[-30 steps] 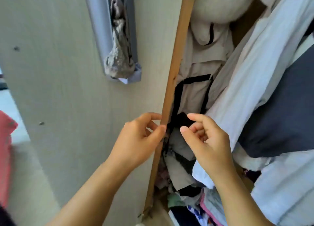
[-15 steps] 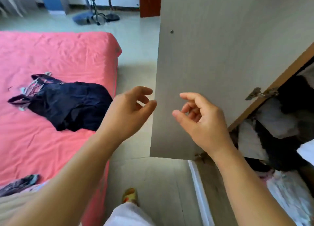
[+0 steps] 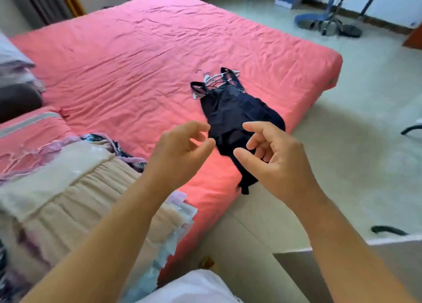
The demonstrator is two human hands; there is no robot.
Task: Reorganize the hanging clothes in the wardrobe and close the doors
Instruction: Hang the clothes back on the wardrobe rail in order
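A dark navy garment (image 3: 230, 111) lies on the pink bed (image 3: 127, 51) near its right edge, with several thin hangers (image 3: 214, 79) bunched at its straps. My left hand (image 3: 180, 152) and my right hand (image 3: 274, 156) hover side by side in the air above the bed's near corner, just in front of the garment. Both hold nothing, their fingers loosely curled. The wardrobe is out of view except for a grey strip of door edge (image 3: 374, 250) at the lower right.
A beige ruffled cloth (image 3: 75, 202) and other folded clothes lie piled on the bed's near left. Pillows (image 3: 18, 79) sit at the far left. Pale tiled floor (image 3: 356, 156) spreads to the right, with a blue fan base (image 3: 317, 19) at the back.
My view has swung left, away from the wardrobe's open door and hanging clothes, onto the bed. Both hands stayed raised and empty throughout.
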